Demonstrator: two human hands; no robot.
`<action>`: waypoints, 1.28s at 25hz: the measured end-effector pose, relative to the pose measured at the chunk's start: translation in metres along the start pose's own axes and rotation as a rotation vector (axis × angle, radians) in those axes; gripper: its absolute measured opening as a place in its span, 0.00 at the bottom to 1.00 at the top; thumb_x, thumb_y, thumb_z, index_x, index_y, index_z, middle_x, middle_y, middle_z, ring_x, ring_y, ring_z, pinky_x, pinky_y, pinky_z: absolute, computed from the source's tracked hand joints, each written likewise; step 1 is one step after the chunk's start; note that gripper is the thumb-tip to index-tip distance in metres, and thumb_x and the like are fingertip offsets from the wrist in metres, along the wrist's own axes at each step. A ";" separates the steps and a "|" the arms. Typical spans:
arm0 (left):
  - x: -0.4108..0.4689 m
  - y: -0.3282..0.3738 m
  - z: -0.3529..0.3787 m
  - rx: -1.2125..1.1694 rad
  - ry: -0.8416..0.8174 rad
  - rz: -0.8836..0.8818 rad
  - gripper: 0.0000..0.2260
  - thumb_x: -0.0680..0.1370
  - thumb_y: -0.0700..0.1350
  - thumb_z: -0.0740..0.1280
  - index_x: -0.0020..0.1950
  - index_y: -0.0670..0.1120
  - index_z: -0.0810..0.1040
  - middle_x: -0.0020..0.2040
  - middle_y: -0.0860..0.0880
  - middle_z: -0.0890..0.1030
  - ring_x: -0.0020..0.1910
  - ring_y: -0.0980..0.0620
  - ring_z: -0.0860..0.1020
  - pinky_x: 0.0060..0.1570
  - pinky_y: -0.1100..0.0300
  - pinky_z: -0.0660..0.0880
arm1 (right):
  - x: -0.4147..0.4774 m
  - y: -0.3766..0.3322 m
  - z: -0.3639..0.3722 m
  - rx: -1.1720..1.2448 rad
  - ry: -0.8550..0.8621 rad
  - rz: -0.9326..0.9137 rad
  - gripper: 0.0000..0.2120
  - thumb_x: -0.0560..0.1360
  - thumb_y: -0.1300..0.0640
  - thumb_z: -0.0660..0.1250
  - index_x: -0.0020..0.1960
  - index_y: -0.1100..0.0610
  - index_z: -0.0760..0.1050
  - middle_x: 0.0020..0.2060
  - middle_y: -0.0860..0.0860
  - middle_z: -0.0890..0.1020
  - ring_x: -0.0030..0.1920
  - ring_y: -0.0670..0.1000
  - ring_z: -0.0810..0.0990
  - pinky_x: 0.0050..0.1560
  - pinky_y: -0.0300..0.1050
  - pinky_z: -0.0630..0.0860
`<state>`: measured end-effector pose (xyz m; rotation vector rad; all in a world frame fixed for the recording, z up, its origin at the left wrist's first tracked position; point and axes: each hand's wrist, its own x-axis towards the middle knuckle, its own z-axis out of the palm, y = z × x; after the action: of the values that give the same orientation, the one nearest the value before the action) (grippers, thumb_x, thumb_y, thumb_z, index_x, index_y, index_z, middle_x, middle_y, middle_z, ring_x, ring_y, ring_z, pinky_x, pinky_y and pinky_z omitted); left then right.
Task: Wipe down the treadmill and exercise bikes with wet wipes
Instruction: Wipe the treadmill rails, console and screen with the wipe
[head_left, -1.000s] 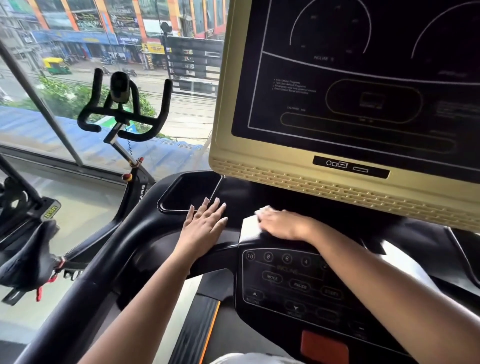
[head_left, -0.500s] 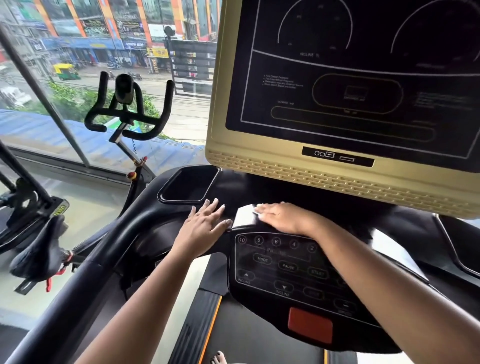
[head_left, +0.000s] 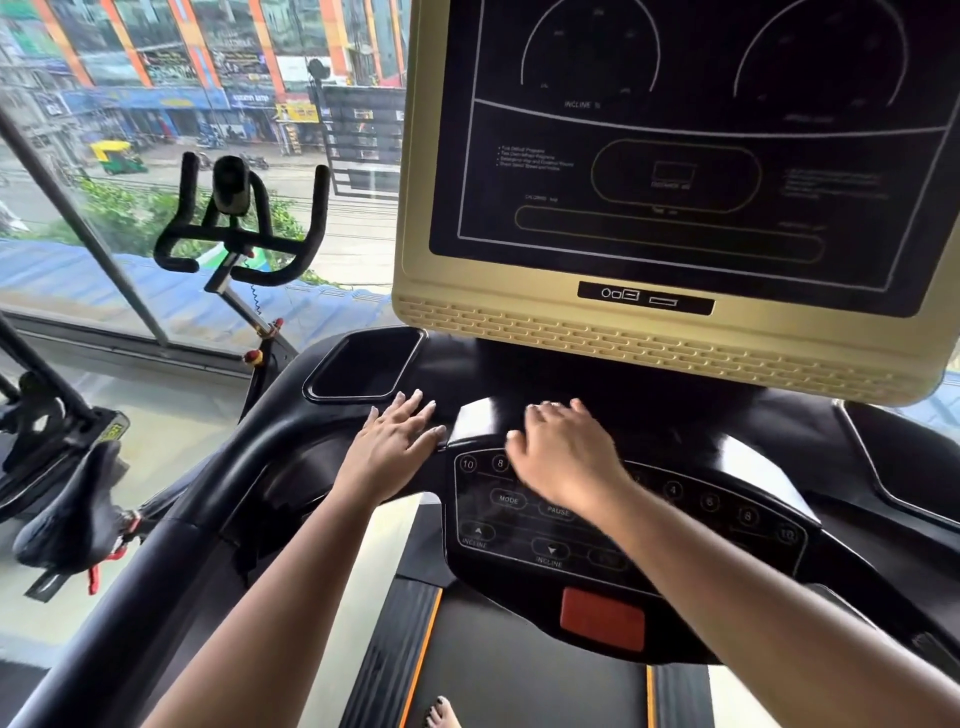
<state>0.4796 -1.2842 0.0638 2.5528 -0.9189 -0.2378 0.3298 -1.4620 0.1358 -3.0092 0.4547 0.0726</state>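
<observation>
The right hand (head_left: 566, 457), blurred, presses flat-fingered on the top of the treadmill's button panel (head_left: 519, 530) — the wipe presumably hidden beneath it. Left hand (head_left: 395, 447) rests, fingers spread. Wipe: limp, slick — pin it under the palm.

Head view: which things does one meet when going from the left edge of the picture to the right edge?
bike saddle → bike handlebars → left hand → right hand → treadmill's right side tray
</observation>
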 end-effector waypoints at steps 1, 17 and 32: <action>0.000 0.000 0.000 -0.005 0.001 -0.001 0.43 0.68 0.71 0.42 0.77 0.52 0.65 0.80 0.53 0.57 0.79 0.54 0.49 0.77 0.50 0.45 | 0.001 -0.019 0.005 0.008 0.059 -0.052 0.27 0.81 0.48 0.48 0.71 0.64 0.65 0.69 0.59 0.71 0.70 0.55 0.67 0.75 0.51 0.53; 0.011 0.076 0.005 -0.077 -0.057 0.178 0.36 0.73 0.69 0.45 0.76 0.56 0.67 0.77 0.55 0.63 0.78 0.59 0.52 0.77 0.52 0.47 | -0.055 0.033 0.020 -0.143 0.297 0.365 0.35 0.76 0.43 0.45 0.57 0.71 0.77 0.51 0.67 0.81 0.54 0.64 0.80 0.64 0.58 0.71; 0.010 0.113 0.004 0.123 -0.068 0.193 0.23 0.81 0.63 0.53 0.75 0.60 0.66 0.77 0.57 0.64 0.77 0.58 0.58 0.74 0.53 0.59 | -0.104 0.096 0.051 0.027 0.545 0.418 0.29 0.79 0.45 0.49 0.67 0.64 0.71 0.65 0.61 0.75 0.69 0.60 0.69 0.75 0.57 0.55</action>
<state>0.4212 -1.3706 0.1092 2.5572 -1.2332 -0.2178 0.2009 -1.5173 0.0833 -2.8168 1.1082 -0.7271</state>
